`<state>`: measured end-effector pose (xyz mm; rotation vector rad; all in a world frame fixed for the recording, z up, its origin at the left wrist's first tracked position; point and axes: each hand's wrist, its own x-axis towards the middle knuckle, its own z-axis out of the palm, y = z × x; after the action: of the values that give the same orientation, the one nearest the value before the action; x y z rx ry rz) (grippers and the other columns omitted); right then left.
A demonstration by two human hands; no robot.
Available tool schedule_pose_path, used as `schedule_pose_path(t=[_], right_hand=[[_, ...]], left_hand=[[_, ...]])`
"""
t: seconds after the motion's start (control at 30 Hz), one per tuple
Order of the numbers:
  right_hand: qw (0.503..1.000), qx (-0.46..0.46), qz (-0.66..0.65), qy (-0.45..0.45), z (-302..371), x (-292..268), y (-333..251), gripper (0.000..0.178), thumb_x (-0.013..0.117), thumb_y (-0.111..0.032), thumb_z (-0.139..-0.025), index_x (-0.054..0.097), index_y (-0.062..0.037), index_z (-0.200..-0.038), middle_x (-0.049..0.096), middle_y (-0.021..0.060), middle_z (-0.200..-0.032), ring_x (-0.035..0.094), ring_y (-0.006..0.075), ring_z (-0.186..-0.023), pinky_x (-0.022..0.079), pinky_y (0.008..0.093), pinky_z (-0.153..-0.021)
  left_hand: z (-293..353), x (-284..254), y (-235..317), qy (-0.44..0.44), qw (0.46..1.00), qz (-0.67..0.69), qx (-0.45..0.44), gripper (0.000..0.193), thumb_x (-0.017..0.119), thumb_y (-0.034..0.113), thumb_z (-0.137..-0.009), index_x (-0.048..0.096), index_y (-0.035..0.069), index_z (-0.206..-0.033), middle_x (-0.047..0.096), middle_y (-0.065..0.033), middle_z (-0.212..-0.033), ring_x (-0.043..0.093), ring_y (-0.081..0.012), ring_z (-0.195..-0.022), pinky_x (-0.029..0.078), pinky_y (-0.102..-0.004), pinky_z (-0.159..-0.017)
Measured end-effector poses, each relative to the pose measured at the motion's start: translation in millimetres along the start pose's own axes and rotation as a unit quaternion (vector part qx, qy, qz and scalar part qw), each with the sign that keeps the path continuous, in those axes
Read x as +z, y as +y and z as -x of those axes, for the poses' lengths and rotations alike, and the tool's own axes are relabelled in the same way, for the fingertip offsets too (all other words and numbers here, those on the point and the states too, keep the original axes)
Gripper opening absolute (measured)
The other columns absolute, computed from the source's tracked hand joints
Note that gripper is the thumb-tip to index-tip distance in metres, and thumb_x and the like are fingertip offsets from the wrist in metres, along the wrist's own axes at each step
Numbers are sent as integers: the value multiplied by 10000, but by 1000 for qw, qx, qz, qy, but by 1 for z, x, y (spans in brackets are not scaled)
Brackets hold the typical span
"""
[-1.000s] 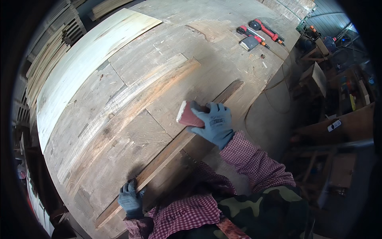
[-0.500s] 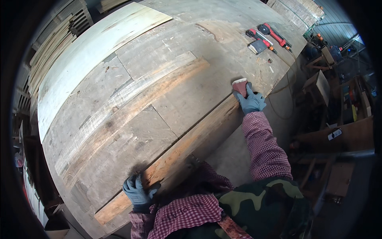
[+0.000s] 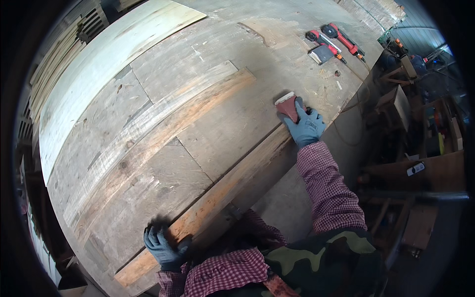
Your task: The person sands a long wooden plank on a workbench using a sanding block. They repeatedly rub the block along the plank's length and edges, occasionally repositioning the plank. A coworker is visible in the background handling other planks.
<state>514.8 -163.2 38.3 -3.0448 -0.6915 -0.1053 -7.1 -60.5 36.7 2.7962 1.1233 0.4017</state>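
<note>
A long wooden board (image 3: 222, 190) lies along the table's near edge, running from lower left toward upper right. My left hand (image 3: 166, 249), in a blue-grey glove, grips it across near its lower-left end, fingers on the far side and thumb on the near side. At the board's far right end, my gloved right hand (image 3: 306, 126) is closed on a sanding block (image 3: 287, 107) wrapped in reddish sandpaper. The block's pale end points away from me, beyond the board's end. Part of the board's near face lies in shadow.
Two more boards (image 3: 180, 116) lie side by side on the large worktable (image 3: 237, 141). A pale plywood sheet (image 3: 106, 69) covers its far left. Red power tools (image 3: 344, 39) and a dark box-like block (image 3: 322, 54) rest far right. A hose (image 3: 363, 101) hangs past the right edge.
My right hand and the sanding block have moved slightly left, and the block is turned a little. My left hand stays on the board. The view has shifted slightly.
</note>
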Motion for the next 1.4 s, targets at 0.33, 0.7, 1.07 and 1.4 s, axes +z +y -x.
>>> schedule_pose_path(t=[0.33,0.7,1.07,1.4], right_hand=[[998,-6,14,55,35,8,-20,829,642,-721,-748,457,-334,-1457,506,160,-1272,506,355,-1100,383,522,-947],[997,72,-2,-29,-29,-1,41,882,517,-810,-771,347,-368,-1515,463,166,-1427,463,366,-1289,374,504,-1047],[1000,-3,7,-22,20,-8,34,872,551,-792,-769,376,-358,-1504,497,209,-1374,466,403,-1265,360,511,-1055],[809,-557,-187,-15,299,-22,-213,727,712,-593,-753,517,-274,-1377,526,86,-1190,476,291,-1136,407,479,-900]], left_hand=[[-5,2,5,0,1000,14,-14,883,773,597,-686,459,69,-1320,484,-165,-1340,434,-386,-1263,342,-544,-1038],[-8,0,3,7,1000,16,1,874,793,560,-666,460,70,-1308,512,-160,-1324,462,-389,-1233,362,-537,-1029],[-6,4,7,3,1000,18,-15,863,783,558,-683,460,49,-1300,487,-176,-1357,451,-395,-1264,371,-543,-1022],[9,8,-11,96,990,102,-5,1156,690,672,-721,205,9,-1534,278,-241,-1552,311,-454,-1397,275,-536,-1131]])
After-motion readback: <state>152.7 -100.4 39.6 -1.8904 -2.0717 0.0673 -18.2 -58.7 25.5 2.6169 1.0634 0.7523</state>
